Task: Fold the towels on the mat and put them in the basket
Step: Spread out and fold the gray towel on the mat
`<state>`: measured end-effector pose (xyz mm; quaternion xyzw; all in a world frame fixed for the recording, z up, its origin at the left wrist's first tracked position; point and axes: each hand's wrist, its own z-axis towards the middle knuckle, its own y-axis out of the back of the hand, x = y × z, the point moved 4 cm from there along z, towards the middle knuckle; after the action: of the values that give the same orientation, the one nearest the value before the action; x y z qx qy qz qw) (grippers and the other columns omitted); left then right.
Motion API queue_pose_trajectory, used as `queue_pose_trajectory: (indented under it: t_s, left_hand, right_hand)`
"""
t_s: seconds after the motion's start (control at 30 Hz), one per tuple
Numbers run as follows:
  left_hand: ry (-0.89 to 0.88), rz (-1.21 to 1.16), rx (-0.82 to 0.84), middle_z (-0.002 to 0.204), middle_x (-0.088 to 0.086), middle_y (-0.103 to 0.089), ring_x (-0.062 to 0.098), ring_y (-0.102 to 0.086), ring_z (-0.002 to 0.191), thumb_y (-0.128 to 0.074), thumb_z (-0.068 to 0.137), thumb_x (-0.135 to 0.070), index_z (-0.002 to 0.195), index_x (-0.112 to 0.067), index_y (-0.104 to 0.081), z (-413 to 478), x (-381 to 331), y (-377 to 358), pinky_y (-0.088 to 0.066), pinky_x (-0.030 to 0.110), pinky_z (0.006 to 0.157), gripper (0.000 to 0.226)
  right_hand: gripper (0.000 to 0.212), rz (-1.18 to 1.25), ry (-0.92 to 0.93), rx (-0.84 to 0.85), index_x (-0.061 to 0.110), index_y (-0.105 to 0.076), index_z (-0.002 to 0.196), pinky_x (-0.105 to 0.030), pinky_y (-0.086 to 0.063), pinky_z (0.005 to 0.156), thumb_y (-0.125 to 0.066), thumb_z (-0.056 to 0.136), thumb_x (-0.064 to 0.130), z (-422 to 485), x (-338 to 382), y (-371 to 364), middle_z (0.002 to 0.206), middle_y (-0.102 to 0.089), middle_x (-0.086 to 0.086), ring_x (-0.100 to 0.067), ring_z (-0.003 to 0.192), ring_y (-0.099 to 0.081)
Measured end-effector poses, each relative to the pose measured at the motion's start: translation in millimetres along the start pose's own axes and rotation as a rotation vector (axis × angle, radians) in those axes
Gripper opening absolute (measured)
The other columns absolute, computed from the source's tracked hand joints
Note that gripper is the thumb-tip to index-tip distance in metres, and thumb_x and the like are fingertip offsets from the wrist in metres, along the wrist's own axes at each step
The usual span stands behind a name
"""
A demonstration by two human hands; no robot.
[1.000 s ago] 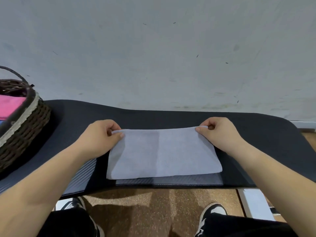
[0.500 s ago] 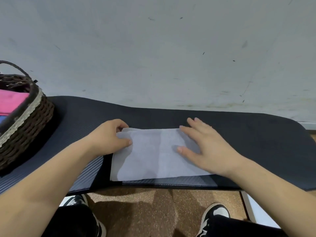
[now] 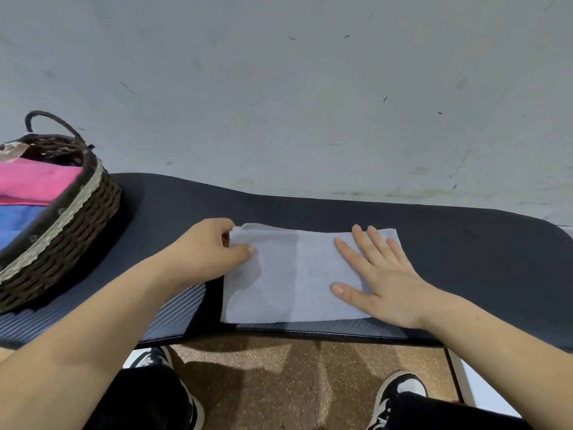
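Head view: a pale grey towel (image 3: 294, 274), folded into a flat rectangle, lies on the dark mat (image 3: 465, 243) close to its near edge, roughly in the middle of the picture. The left hand (image 3: 204, 252) is at the towel's ten o'clock corner and pinches it there, thumb on top of the cloth and the other fingers curled in at the edge. The right hand (image 3: 384, 280) lies flat on the towel's three o'clock half, palm down, fingers straight and spread, the fingertips reaching toward the far edge and the thumb pointing to nine o'clock across the cloth. A faint vertical crease runs down the towel between the two hands. At nine o'clock from the towel, well apart from it, a dark woven basket (image 3: 77, 225) with a pale lace band under its rim stands on the mat; its loop handle rises at its far side. Inside it lie a folded pink towel (image 3: 34, 181) and, nearer the camera, a blue towel (image 3: 15, 218). A scuffed pale wall (image 3: 279, 88) stands behind the mat at twelve o'clock. At six o'clock, below the mat's edge, brown speckled floor (image 3: 294, 367) shows, with two black-and-white shoes (image 3: 400, 389) and dark trouser legs.
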<state>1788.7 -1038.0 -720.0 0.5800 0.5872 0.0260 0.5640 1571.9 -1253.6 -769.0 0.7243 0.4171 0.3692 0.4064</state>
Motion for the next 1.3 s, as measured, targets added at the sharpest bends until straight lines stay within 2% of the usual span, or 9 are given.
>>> queue_pose_trajectory:
  t_s: [0.17, 0.27, 0.33, 0.4, 0.57, 0.8, 1.07, 1.2, 1.3]
  left_hand:
    - [-0.058, -0.104, -0.189, 0.082, 0.002, -0.065, 0.021, -0.06, 0.073, -0.065, 0.095, -0.04, 0.09, -0.013, -0.061, -12, 0, 19, -0.049, 0.039, 0.064, 0.028]
    - [-0.045, -0.147, -0.268, 0.088, 0.006, -0.071, 0.028, -0.069, 0.084, -0.065, 0.096, -0.039, 0.092, -0.02, -0.065, -18, 0, 28, -0.056, 0.044, 0.068, 0.02]
    - [-0.039, -0.233, -0.254, 0.087, 0.008, -0.073, 0.031, -0.071, 0.08, -0.067, 0.095, -0.038, 0.09, -0.021, -0.067, -23, -7, 28, -0.052, 0.037, 0.058, 0.017]
    - [-0.047, -0.333, -0.186, 0.088, 0.012, -0.075, 0.027, -0.069, 0.069, -0.067, 0.095, -0.035, 0.093, -0.018, -0.069, -27, -23, 21, -0.052, 0.032, 0.054, 0.017]
    - [-0.077, -0.436, -0.021, 0.078, 0.022, -0.072, 0.024, -0.069, 0.055, -0.07, 0.096, -0.025, 0.101, -0.007, -0.067, -20, -80, -26, -0.055, 0.03, 0.049, 0.018]
    - [-0.097, -0.364, 0.065, 0.07, 0.022, -0.073, 0.028, -0.075, 0.059, -0.069, 0.092, -0.017, 0.1, 0.003, -0.066, 8, -122, -90, -0.065, 0.046, 0.062, 0.022]
    - [-0.204, -0.296, 0.155, 0.096, -0.004, -0.074, 0.006, -0.074, 0.075, -0.069, 0.095, -0.013, 0.12, -0.021, -0.064, -1, -109, -97, -0.062, 0.023, 0.072, 0.027]
    - [-0.494, 0.248, -0.055, 0.123, -0.021, -0.063, -0.001, -0.058, 0.109, -0.072, 0.091, -0.025, 0.125, -0.031, -0.067, -4, -88, -73, -0.047, 0.019, 0.096, 0.035]
    - [-0.56, 0.284, -0.025, 0.15, -0.014, -0.049, 0.007, -0.043, 0.139, -0.076, 0.089, -0.037, 0.135, -0.034, -0.063, -7, -77, -71, -0.035, 0.024, 0.112, 0.048]
  right_hand:
    - [0.084, 0.287, 0.076, -0.127, 0.041, -0.007, 0.162, -0.036, 0.005, 0.128, -0.036, 0.091, 0.077, -5, 11, 13, 0.169, 0.015, 0.013, -0.006, 0.153, 0.024]
    - [0.069, 0.374, 0.061, -0.319, 0.031, -0.041, 0.155, -0.032, -0.018, 0.127, -0.055, 0.095, 0.062, -9, 11, 28, 0.166, -0.024, 0.01, -0.01, 0.156, -0.014]
    - [0.052, 0.395, 0.017, -0.436, 0.026, -0.061, 0.14, -0.027, -0.041, 0.112, -0.063, 0.095, 0.051, -10, 4, 38, 0.145, -0.053, 0.009, -0.006, 0.132, -0.049]
    - [0.033, 0.471, -0.056, -0.509, 0.025, -0.072, 0.121, -0.022, -0.05, 0.09, -0.068, 0.093, 0.042, -11, -4, 45, 0.113, -0.065, 0.011, 0.001, 0.099, -0.061]
    - [0.019, 0.721, -0.22, -0.468, 0.022, -0.074, 0.081, -0.019, -0.046, 0.064, -0.07, 0.093, 0.037, -12, -22, 48, 0.072, -0.07, 0.002, 0.001, 0.062, -0.059]
    - [0.034, 1.075, -0.257, -0.332, 0.0, -0.072, 0.087, -0.032, -0.052, 0.055, -0.061, 0.1, 0.029, -14, -23, 43, 0.076, -0.071, -0.016, -0.017, 0.063, -0.062]
    - [0.042, 1.079, -0.318, -0.186, -0.002, -0.069, 0.084, -0.027, -0.046, 0.049, -0.074, 0.091, 0.038, 1, -18, 30, 0.065, -0.059, -0.003, -0.014, 0.057, -0.057]
    - [0.035, 0.807, -0.284, -0.302, -0.001, -0.057, 0.079, -0.04, -0.052, 0.057, -0.069, 0.09, 0.03, 9, -13, 33, 0.062, -0.057, -0.002, -0.019, 0.055, -0.054]
    - [0.021, 0.679, -0.272, -0.348, 0.015, -0.054, 0.083, -0.038, -0.048, 0.06, -0.059, 0.092, 0.033, 10, -10, 37, 0.068, -0.057, 0.006, -0.017, 0.062, -0.054]
